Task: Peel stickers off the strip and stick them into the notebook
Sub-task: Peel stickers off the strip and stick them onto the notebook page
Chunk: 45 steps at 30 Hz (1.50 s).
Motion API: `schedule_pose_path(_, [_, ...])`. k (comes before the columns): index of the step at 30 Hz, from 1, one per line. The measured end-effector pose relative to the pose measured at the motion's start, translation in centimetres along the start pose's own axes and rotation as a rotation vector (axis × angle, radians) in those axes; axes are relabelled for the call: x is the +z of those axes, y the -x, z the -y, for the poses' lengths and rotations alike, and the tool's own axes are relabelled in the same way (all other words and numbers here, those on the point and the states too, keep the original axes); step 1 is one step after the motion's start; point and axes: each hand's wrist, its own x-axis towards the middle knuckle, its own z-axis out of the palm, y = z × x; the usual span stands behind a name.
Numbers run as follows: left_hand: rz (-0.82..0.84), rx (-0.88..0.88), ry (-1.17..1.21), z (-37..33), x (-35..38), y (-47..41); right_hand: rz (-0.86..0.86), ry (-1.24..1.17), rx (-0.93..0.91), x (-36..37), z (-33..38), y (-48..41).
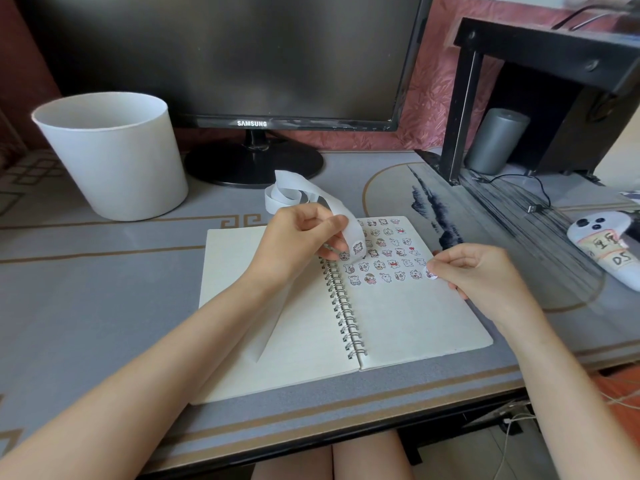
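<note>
An open spiral notebook (pixel 398 317) lies flat on the desk, with several rows of small cartoon stickers on the upper part of its right page. My left hand (pixel 301 237) grips the white sticker strip (pixel 346 216) above the binding; the strip curls back toward the monitor, and one sticker shows on its bent end. My right hand (pixel 481 271) pinches a single peeled sticker (pixel 430 273) at the right end of the lowest sticker row, just over the page.
A white bucket (pixel 114 157) stands at the back left. A black monitor (pixel 242 57) on a round base sits behind the notebook. At the right are a black shelf (pixel 540 64), a grey cylinder (pixel 497 140), a cable and a white controller (pixel 606 247).
</note>
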Motion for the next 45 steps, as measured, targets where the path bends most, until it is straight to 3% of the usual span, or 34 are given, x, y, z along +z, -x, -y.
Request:
schedule_pose_path(28, [0.005, 0.004, -0.002, 0.2, -0.1, -0.1, -0.066, 0.046, -0.048, 0.1, -0.7, 0.0])
schedule_pose_path(38, [0.003, 0.000, 0.004, 0.2, -0.1, 0.0, 0.064, -0.008, -0.006, -0.7, -0.7, 0.3])
schedule_pose_path(45, [0.004, 0.002, 0.003, 0.1, -0.1, -0.1, 0.057, -0.041, -0.006, -0.6, -0.6, 0.5])
